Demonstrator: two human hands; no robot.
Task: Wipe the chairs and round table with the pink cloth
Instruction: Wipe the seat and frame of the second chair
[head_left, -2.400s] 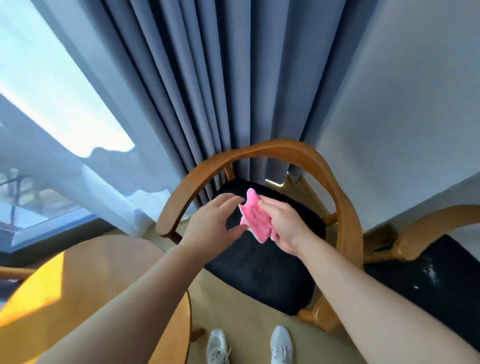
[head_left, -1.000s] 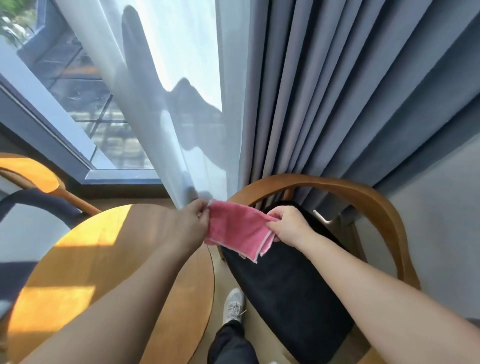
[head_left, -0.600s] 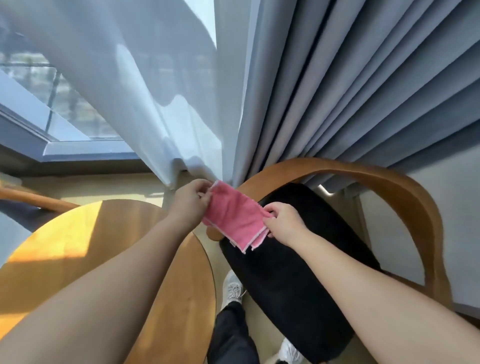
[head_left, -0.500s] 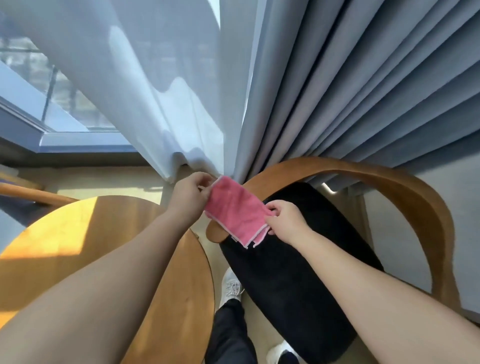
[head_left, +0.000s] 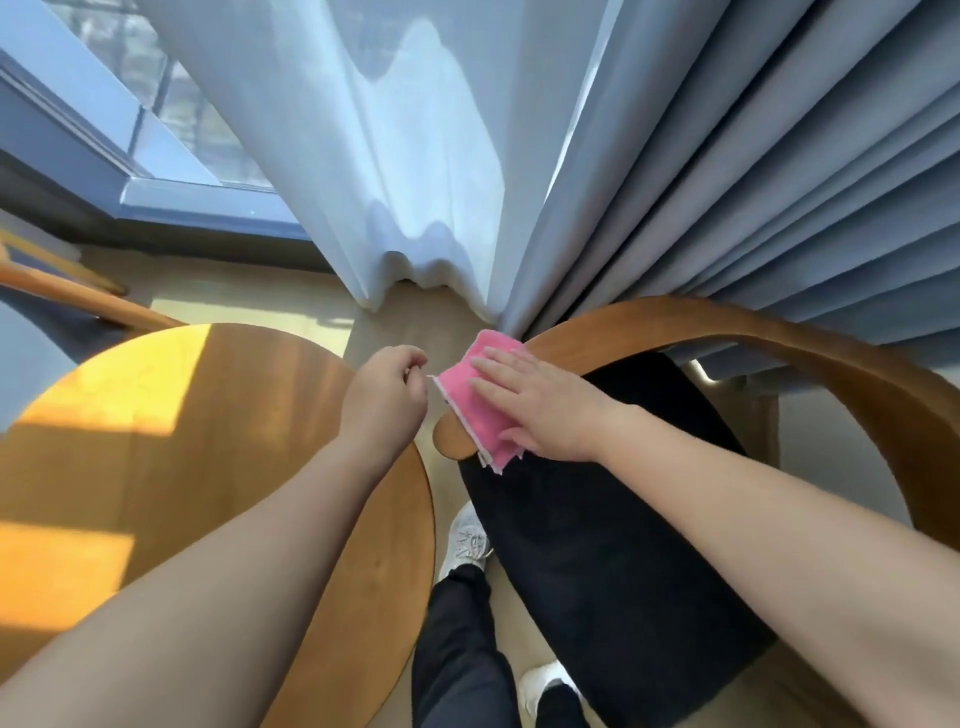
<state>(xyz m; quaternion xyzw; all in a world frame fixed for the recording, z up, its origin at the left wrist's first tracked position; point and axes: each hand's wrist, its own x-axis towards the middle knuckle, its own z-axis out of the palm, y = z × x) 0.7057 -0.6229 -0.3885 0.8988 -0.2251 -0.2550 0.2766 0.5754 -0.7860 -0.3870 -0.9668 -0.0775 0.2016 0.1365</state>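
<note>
The folded pink cloth (head_left: 470, 410) lies on the left arm end of a wooden chair (head_left: 753, 343) that has a curved back rail and a black seat (head_left: 597, 545). My right hand (head_left: 540, 410) presses flat on the cloth with straight fingers. Just left of the cloth, my left hand (head_left: 387, 395) hovers with loosely curled fingers, holding nothing. The round wooden table (head_left: 182, 441) sits at the left, part of it in sunlight.
Grey curtains (head_left: 753, 182) and a sheer white curtain (head_left: 389, 156) hang right behind the chair, in front of a window frame (head_left: 182, 202). Another chair's wooden rail (head_left: 67, 296) shows at far left. My feet in white shoes (head_left: 467, 540) stand between table and chair.
Both hands were stretching the cloth in the air. The left hand has let go, and the right hand has laid the cloth on the chair's arm and flattened onto it.
</note>
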